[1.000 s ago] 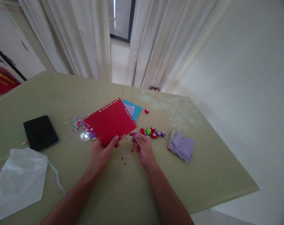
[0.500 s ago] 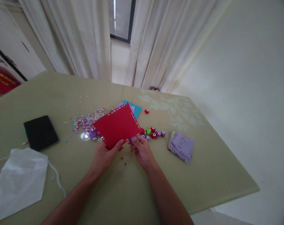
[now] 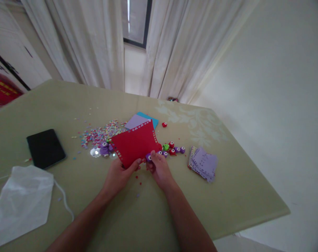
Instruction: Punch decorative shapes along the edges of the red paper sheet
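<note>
My left hand (image 3: 119,175) pinches the near corner of a red paper sheet (image 3: 135,143) whose edges are lined with small punched holes. The sheet is tilted up above the table. My right hand (image 3: 159,168) grips a small purple paper punch (image 3: 148,157) at the sheet's lower right edge. The two hands almost touch. Several more small punches, red, green and purple (image 3: 171,148), lie just beyond my right hand.
Punched confetti (image 3: 101,134) is scattered left of the sheet. Blue and lilac sheets (image 3: 141,120) lie behind it. A stack of lilac punched papers (image 3: 203,162) sits to the right, a black tablet (image 3: 45,148) and a white cloth bag (image 3: 21,199) to the left. The table edge (image 3: 253,224) runs near right.
The red sheet has swung right and turned, closing on my right hand. The punch now sits at its edge. The lilac sheet behind has come into view.
</note>
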Tool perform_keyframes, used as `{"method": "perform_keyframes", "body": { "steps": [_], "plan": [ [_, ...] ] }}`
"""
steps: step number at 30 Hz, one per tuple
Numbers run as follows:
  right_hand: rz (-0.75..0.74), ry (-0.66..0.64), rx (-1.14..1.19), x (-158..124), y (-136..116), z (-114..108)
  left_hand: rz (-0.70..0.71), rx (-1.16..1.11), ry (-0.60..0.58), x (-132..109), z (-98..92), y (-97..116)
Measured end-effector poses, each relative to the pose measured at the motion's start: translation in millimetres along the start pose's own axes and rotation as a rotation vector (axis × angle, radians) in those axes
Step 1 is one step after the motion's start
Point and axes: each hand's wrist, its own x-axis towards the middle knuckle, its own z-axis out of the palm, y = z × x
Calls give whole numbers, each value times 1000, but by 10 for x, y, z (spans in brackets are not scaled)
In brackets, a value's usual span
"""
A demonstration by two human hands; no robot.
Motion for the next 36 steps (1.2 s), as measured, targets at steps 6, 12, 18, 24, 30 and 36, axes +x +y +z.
{"method": "perform_keyframes", "body": {
  "steps": [6,12,18,24,30,36],
  "plan": [
    [32,18,147,-25,-79,50,13,24,-6,30,-18,2],
    [53,42,166,-31,-111,46,-17,13,-16,45,-28,8],
    [47,21,49,-42,-114,44,-55,-6,-38,52,-43,-11],
    [73,14,31,-23,-82,18,-56,-8,-39,54,-36,17],
    [82,8,56,-27,-99,19,-45,-7,-41,57,-40,16],
    [83,37,58,-21,-108,23,-38,15,-47,58,-44,-22]
  ]
}}
